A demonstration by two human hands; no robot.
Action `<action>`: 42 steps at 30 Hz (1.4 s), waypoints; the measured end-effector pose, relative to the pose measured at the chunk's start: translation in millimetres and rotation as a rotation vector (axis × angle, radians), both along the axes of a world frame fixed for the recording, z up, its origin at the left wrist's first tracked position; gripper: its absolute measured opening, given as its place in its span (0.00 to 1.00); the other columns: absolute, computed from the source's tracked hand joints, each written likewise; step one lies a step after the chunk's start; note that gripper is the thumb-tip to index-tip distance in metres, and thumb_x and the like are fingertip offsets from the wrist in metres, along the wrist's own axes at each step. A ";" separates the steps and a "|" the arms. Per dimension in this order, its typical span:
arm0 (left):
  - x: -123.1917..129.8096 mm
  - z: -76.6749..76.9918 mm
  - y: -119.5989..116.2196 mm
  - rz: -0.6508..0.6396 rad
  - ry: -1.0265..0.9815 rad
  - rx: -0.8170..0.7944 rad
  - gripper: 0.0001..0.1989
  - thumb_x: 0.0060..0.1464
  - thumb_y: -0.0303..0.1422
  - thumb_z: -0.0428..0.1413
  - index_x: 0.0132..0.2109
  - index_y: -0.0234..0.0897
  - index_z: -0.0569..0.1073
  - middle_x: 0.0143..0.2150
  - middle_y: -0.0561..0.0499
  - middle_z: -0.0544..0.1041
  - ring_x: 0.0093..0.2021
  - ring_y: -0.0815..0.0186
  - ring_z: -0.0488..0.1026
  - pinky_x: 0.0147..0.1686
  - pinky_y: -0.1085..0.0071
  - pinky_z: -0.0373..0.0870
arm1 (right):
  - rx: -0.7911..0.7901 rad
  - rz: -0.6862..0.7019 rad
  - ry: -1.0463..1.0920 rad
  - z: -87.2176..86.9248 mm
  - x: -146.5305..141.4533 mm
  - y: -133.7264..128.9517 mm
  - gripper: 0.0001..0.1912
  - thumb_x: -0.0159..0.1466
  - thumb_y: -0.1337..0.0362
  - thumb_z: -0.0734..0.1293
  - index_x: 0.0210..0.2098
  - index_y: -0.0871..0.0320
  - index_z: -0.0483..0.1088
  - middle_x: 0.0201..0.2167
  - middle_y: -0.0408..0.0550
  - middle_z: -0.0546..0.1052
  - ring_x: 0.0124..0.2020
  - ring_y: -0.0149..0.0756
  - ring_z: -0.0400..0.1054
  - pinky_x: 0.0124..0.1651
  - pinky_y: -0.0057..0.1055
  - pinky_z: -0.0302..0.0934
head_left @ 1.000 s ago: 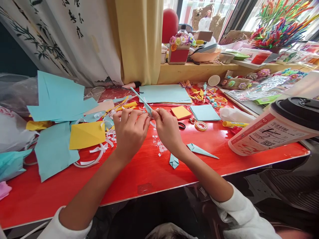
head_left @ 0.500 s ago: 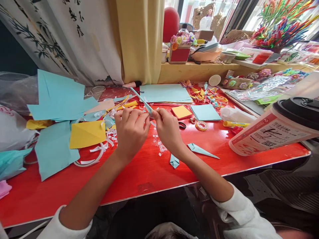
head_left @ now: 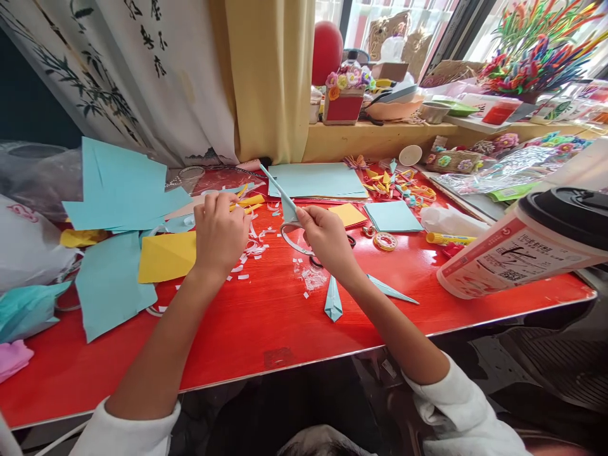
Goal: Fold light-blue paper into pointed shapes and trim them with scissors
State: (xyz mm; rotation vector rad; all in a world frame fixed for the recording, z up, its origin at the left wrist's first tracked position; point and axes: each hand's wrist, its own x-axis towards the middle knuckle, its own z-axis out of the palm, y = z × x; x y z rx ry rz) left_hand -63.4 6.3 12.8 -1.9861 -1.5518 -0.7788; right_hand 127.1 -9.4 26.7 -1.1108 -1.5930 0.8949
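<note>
My right hand (head_left: 327, 237) pinches the wide end of a long, narrow folded light-blue paper piece (head_left: 280, 190) between thumb and fingers. Its thin tip points up and to the left. A pale curved band (head_left: 293, 239) hangs just below that end; I cannot tell whether it is attached. Over the paper scraps, my left hand (head_left: 221, 234) is held with fingers curled, and anything in them is hidden. Two more folded light-blue paper pieces lie near my right forearm: one pointed piece (head_left: 333, 303) and one slimmer piece (head_left: 392, 290). Black scissor handles (head_left: 351, 241) show partly behind my right hand.
Light-blue sheets (head_left: 114, 278) and a yellow sheet (head_left: 166, 258) lie left. Square blue paper (head_left: 393, 216) and yellow paper (head_left: 349, 214) sit behind my right hand. A large lidded cup (head_left: 513, 253) leans at right. White scraps (head_left: 256, 248) litter the red table (head_left: 237, 342).
My left hand has come away from the folded paper and moved left. The right hand keeps hold of it, slightly further right. The pale curved band now shows below the paper.
</note>
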 end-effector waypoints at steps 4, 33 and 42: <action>-7.0 2.3 -0.8 0.050 0.054 -0.079 0.13 0.59 0.32 0.47 0.45 0.34 0.73 0.42 0.38 0.75 0.49 0.48 0.68 0.45 0.53 0.60 | -0.076 0.067 -0.015 4.8 4.2 1.0 0.17 0.66 0.58 0.58 0.25 0.60 0.66 0.22 0.45 0.74 0.17 0.23 0.50 0.20 0.25 0.44; 3.6 -2.7 -3.1 -0.496 0.224 0.086 0.11 0.61 0.27 0.45 0.41 0.36 0.72 0.36 0.45 0.75 0.41 0.61 0.70 0.44 0.65 0.68 | -0.022 0.273 -0.327 -2.9 8.2 10.9 0.20 0.68 0.60 0.54 0.28 0.61 0.71 0.30 0.50 0.79 0.31 0.31 0.69 0.35 0.28 0.57; 5.2 -2.3 -1.0 -0.475 0.061 0.074 0.09 0.61 0.30 0.47 0.36 0.34 0.71 0.33 0.45 0.74 0.37 0.62 0.69 0.40 0.66 0.67 | -0.026 0.453 -0.419 6.2 31.7 16.2 0.16 0.66 0.57 0.59 0.40 0.60 0.75 0.21 0.41 0.66 0.21 0.26 0.51 0.24 0.27 0.46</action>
